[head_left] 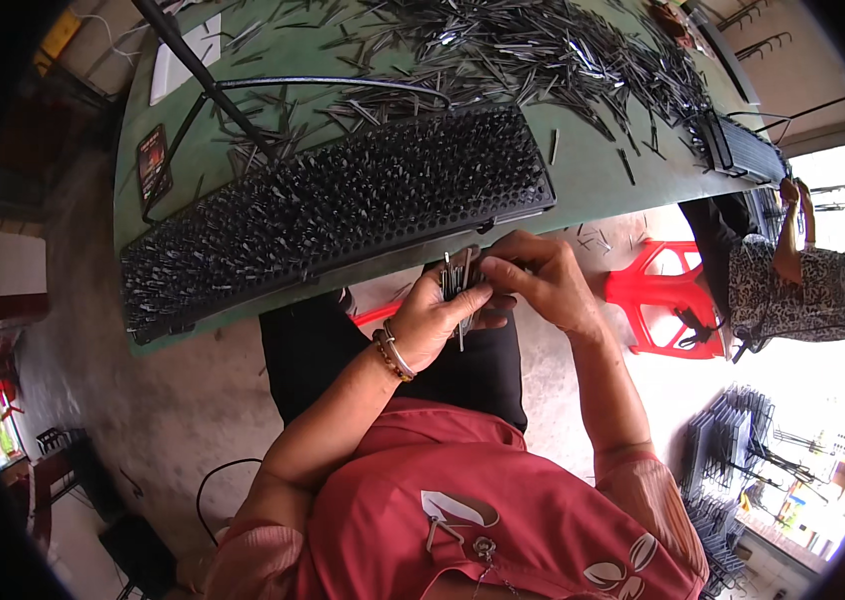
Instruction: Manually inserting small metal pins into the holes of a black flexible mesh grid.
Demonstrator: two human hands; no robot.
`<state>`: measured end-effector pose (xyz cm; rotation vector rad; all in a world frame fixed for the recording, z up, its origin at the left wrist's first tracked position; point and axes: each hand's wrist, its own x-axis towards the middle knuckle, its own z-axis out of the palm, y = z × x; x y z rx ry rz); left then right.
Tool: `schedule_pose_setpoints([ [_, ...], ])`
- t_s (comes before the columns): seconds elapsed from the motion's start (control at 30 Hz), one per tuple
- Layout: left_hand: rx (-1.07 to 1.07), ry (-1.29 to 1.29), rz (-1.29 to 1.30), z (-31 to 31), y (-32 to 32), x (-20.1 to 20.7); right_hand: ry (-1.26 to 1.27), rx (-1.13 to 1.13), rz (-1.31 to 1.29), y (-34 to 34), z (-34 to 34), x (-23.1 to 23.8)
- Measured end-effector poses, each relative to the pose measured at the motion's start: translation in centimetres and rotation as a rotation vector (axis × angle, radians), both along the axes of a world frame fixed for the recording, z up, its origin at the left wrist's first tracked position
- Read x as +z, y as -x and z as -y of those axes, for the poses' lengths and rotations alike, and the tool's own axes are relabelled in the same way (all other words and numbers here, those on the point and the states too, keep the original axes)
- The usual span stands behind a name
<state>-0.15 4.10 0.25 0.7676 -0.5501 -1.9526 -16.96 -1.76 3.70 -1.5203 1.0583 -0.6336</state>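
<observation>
My left hand [433, 318], with bracelets at the wrist, is closed round a small bunch of thin metal strips [458, 275] that stick out above and below the thumb. Against the bunch, my right hand [541, 283] has its thumb and fingers pinched together; what lies between those fingertips is hidden. Both hands are over my lap, just off the table's near edge. Beyond them a long black perforated tray [508, 215] lies slanted on the green table [593, 190], with a great many thin strips [343, 190] standing in its holes.
Loose dark metal strips [563, 60] are heaped across the table's far side. A phone [153, 162] lies at the left, near a metal frame [333, 82]. At right, a co-worker [803, 285] is by another rack [743, 150] and a red stool [658, 290]. More racks [728, 430] stand on the floor.
</observation>
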Motion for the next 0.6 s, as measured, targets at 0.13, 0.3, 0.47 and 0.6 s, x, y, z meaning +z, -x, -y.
schedule_pose_setpoints([
  [0.13,-0.041,-0.084,0.025,0.1,0.0,-0.2,0.094,-0.301,0.04,0.4,1.1,0.6],
  [0.3,-0.083,-0.18,-0.017,0.0,0.1,-1.4,0.646,-0.375,-0.023,-0.8,4.0,-0.6],
  [0.47,-0.079,-0.193,-0.109,-0.2,0.1,-1.4,0.864,-0.305,-0.102,-1.1,4.8,-2.0],
  [0.6,-0.092,-0.243,-0.115,-0.2,-0.1,-1.1,0.858,-0.321,-0.076,-1.3,4.8,-2.4],
])
